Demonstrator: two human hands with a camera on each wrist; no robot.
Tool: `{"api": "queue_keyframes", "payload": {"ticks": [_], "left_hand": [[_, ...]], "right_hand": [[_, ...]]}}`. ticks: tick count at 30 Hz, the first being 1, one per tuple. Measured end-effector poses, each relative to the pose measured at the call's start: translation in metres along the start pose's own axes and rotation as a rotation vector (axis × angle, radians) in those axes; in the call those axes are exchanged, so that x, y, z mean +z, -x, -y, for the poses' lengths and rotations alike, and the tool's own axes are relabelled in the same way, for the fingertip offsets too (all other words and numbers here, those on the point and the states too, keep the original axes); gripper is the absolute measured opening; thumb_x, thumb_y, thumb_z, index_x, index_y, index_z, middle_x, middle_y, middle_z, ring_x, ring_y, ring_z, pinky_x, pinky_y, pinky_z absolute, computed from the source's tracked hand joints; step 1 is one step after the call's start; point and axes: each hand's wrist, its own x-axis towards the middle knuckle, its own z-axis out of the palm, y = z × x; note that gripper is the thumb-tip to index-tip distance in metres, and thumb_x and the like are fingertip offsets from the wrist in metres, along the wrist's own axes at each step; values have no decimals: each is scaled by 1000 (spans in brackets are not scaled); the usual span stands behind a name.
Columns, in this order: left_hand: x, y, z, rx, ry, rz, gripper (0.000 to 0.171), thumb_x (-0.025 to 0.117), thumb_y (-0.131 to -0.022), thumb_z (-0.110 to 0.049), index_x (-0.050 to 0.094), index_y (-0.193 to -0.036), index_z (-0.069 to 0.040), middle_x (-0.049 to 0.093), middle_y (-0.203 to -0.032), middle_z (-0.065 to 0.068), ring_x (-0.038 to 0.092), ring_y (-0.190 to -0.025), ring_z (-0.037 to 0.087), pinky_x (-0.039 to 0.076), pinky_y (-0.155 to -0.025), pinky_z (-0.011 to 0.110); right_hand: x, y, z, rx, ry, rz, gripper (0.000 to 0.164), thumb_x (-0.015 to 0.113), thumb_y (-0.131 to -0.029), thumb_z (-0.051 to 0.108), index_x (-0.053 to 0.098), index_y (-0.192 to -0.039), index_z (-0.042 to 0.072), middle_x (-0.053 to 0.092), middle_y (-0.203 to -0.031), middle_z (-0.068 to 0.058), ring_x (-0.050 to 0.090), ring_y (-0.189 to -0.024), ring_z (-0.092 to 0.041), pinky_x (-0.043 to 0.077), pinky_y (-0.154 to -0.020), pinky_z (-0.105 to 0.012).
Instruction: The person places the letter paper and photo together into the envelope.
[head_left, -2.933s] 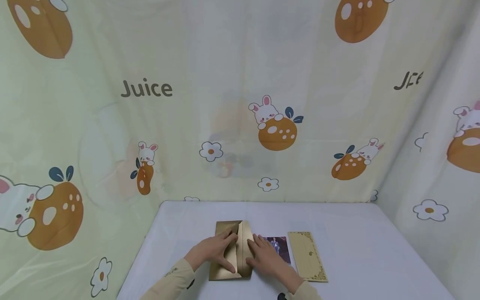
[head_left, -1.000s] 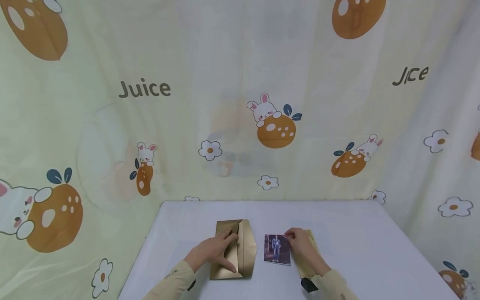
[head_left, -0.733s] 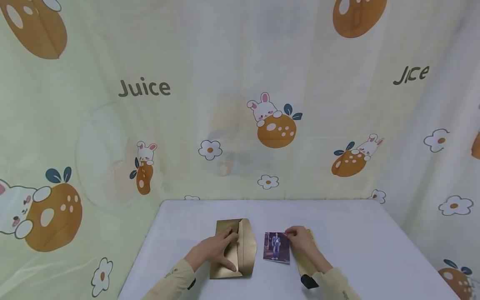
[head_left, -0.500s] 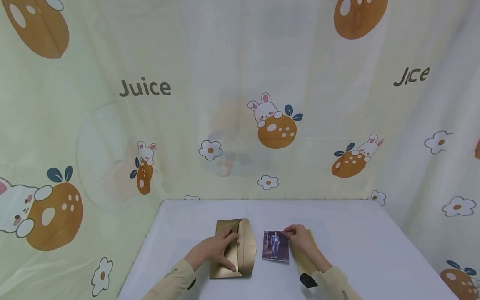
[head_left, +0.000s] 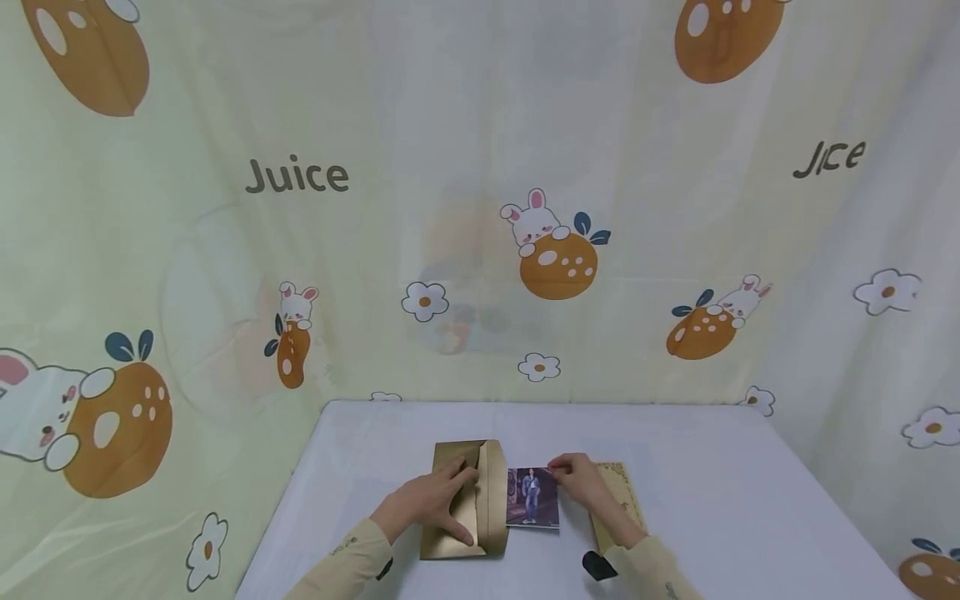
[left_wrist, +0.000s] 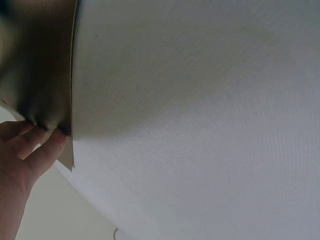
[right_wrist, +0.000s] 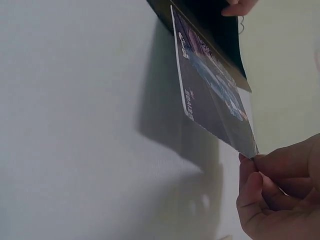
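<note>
A gold envelope [head_left: 450, 546] lies on the white table with its flap [head_left: 496, 500] folded out to the right. My left hand [head_left: 429, 504] rests on it, thumb and fingers spread along the opening; its fingertips [left_wrist: 57, 136] press the envelope in the left wrist view. My right hand [head_left: 583, 479] pinches the upper right corner of a photo [head_left: 532, 497] that shows a standing figure. In the right wrist view the photo [right_wrist: 215, 85] tilts above the table, casting a shadow. Its left edge is right at the flap's edge in the head view.
A pale gold card [head_left: 617, 483] with an ornate border lies to the right, partly covered by my right forearm. White cloth covers the table [head_left: 712, 500]. A patterned curtain [head_left: 645, 167] hangs behind and at both sides.
My right hand has left the envelope flap, taken the photo by its corner and moved it left to the flap. The left hand has stayed on the envelope.
</note>
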Motion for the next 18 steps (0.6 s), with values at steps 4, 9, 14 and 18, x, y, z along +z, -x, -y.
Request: {"api": "queue_keyframes", "payload": {"ticks": [4,9,14,18], "left_hand": [[0,1,-2,2,-13,-3,112,74,-64,-80,31,-153,-27,26,-164,21,46,-141,39,55,-94,50],[0,2,-3,-2,-17,-6,111,74,-64,-80,32,-153,-28,25,-164,21,47,-140,39,55,-94,50],[0,1,-2,5,-18,-26,110,73,-63,-81,33,-152,-29,27,-164,21,46,-141,38,54,-97,49],[1,-1,-1,3,-9,-28,108,73,-62,-82,34,-150,-33,28,-163,21,48,-139,40,54,-96,50]], "right_hand": [[9,-2,7,-22,6,12,15,61,-88,-7,72,-98,-7,72,-89,-15,59,-74,-16,48,-60,-26],[20,-6,14,-29,18,19,14,63,-87,-8,72,-96,-6,72,-87,-14,59,-72,-15,48,-60,-26],[34,-9,21,-41,24,30,11,64,-87,-5,73,-94,-5,71,-85,-11,57,-73,-15,48,-62,-27],[43,-11,25,-71,22,37,10,65,-87,-4,72,-93,-6,70,-82,-11,57,-72,-15,48,-63,-27]]}}
